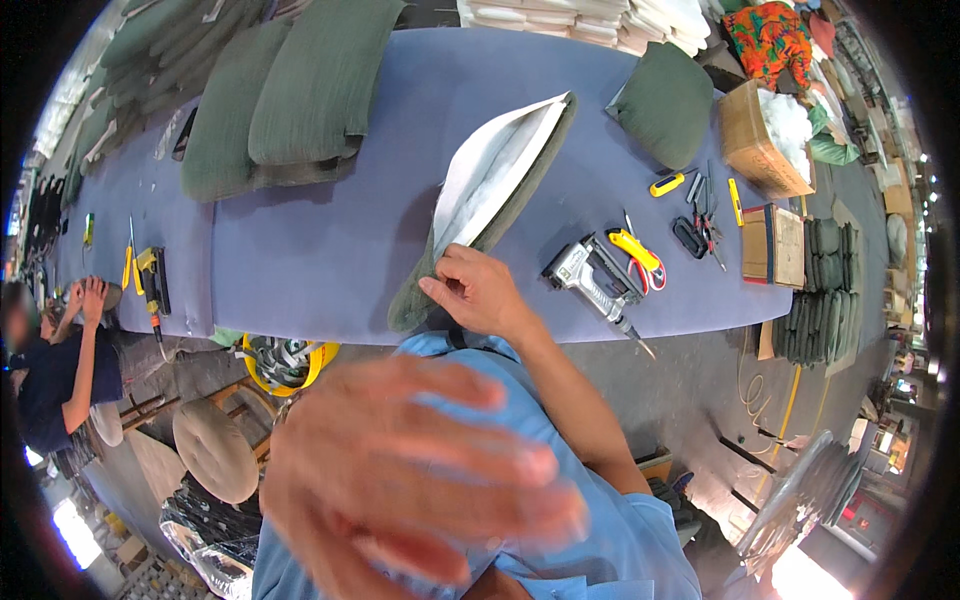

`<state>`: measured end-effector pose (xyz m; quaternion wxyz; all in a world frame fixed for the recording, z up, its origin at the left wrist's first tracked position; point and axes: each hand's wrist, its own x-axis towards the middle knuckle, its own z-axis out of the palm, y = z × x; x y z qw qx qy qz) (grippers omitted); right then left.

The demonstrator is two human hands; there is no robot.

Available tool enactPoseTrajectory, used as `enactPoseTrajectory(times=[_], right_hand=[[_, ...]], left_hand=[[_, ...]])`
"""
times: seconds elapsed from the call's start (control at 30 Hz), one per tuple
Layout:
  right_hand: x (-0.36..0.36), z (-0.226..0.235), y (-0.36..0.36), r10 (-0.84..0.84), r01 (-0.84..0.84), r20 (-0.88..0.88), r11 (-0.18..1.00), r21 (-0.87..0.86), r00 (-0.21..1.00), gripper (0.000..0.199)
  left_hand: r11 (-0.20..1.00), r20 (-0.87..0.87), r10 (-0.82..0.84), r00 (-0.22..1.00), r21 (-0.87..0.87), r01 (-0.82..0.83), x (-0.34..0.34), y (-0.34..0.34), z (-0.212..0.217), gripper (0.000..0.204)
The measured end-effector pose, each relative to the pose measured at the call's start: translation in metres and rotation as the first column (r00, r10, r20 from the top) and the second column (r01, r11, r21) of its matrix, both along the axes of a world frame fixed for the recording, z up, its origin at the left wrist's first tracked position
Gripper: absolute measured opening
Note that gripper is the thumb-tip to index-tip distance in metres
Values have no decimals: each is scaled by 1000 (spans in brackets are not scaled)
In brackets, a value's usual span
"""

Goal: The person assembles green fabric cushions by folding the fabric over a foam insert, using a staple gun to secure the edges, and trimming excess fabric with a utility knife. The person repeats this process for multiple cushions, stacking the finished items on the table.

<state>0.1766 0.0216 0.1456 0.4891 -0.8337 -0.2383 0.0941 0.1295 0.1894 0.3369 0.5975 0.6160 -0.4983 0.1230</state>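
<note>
Blue counter point(330, 250): half-stuffed green fabric cushion point(490, 190) is pinched upright by right hand point(478, 290), blurry left hand point(420, 470) spread open, empty.

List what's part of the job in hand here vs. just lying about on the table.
In hand:
- right hand, grip shut on the green fabric cushion cover with white padding
- left hand, blurred close to the camera, holding nothing visible

Lying about:
- silver pneumatic staple gun
- yellow-handled scissors
- yellow utility knife
- finished dark green cushions
- cardboard box of white stuffing
</note>
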Motion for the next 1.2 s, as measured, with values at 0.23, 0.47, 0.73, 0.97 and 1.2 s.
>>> enactPoseTrajectory(times=[0.23,0.47,0.73,0.97,1.2], right_hand=[[0,-1,-7,-3,10,-61,993,114,998,25],[-7,-39,-81,-328,353,-155,919,175,932,13],[-61,-149,-215,-542,512,215,486,-708,813,51],[-73,-166,-208,-527,611,335,532,-586,781,48],[-106,-174,-176,-519,606,327,575,-550,789,49]], left_hand=[[624,-29,654,756,585,-518,10,23,-128,85],[606,-351,777,522,642,-470,-41,20,-239,79],[601,-515,792,328,568,-562,-5,44,-256,62],[509,-384,860,336,688,-518,2,50,-233,60],[579,-499,806,317,560,-593,-16,42,-265,65]])
